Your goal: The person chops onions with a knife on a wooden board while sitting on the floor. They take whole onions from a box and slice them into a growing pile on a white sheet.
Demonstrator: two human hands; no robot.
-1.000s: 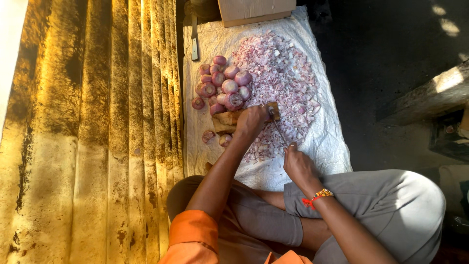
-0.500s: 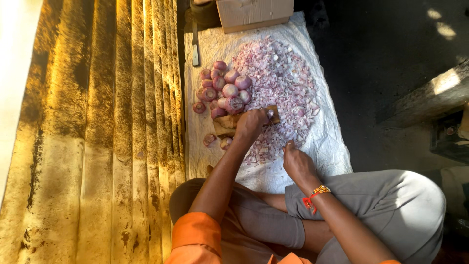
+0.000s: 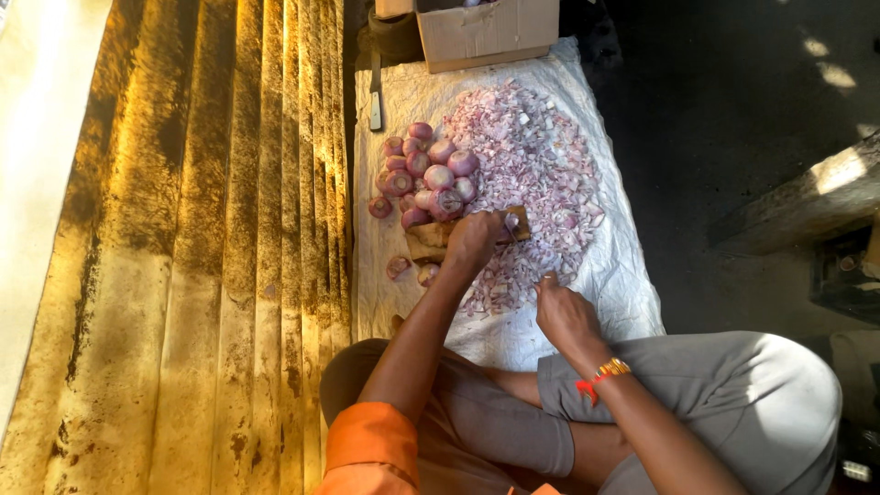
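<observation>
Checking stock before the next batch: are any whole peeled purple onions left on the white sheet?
Yes, a cluster of whole peeled purple onions lies on the white sheet beside the chopped pile.

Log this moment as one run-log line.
left hand: on board | right hand: on sheet by chopped onion | peeled onions: heaped beside board

A makeshift food-preparation spot on the ground outdoors, beside a rusty corrugated metal sheet [image 3: 183,275]: a white sack cloth [image 3: 623,284] on the dark floor carries peeled onions [image 3: 426,174], chopped onion pieces [image 3: 541,165] and a cardboard box [image 3: 486,32].
</observation>
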